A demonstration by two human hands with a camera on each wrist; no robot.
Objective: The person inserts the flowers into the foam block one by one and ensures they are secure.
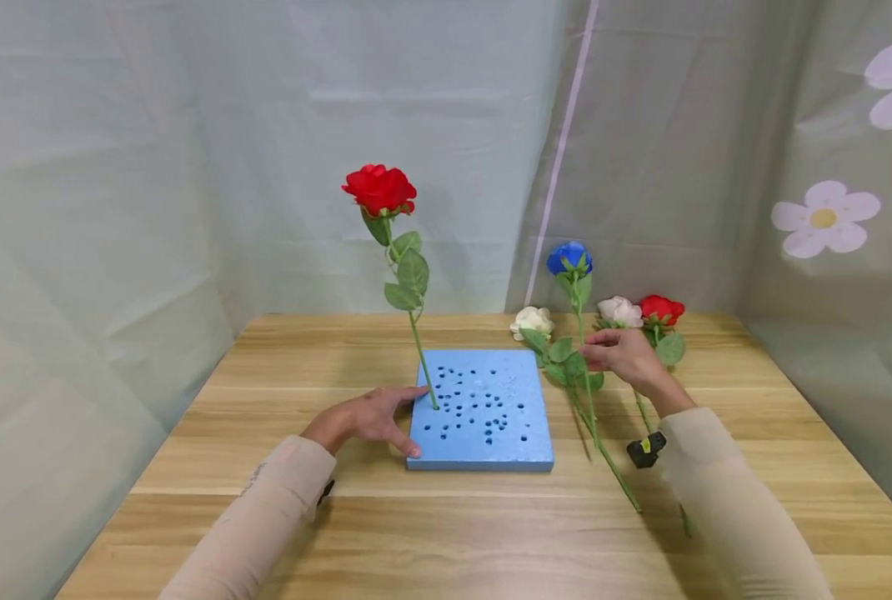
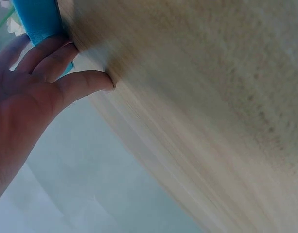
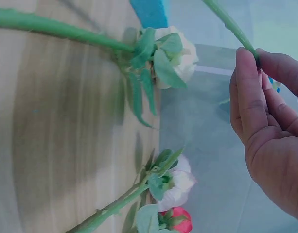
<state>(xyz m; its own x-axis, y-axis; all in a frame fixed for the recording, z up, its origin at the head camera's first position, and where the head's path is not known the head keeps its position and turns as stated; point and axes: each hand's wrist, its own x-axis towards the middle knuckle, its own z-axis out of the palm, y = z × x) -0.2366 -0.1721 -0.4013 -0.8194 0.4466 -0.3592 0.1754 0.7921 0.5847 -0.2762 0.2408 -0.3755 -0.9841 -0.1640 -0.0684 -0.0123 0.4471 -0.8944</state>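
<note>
The left hand (image 1: pixel 374 415), fingers spread, touches the blue block (image 1: pixel 476 455) on its 9 o'clock side. At the block's 2 o'clock, the right hand (image 1: pixel 624 360) pinches the blue rose (image 1: pixel 570 259) by its stem, a sound hold: likely light, stiff-stemmed, soft-petalled. Its lower end is hard to make out.

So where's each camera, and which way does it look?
Head: worn there, facing forward and down at the blue board; left hand and right hand show.
Left wrist: worn there, facing the table; left hand shows.
Right wrist: worn there, facing some roses; right hand shows.
Head and left wrist both see the blue board.
</note>
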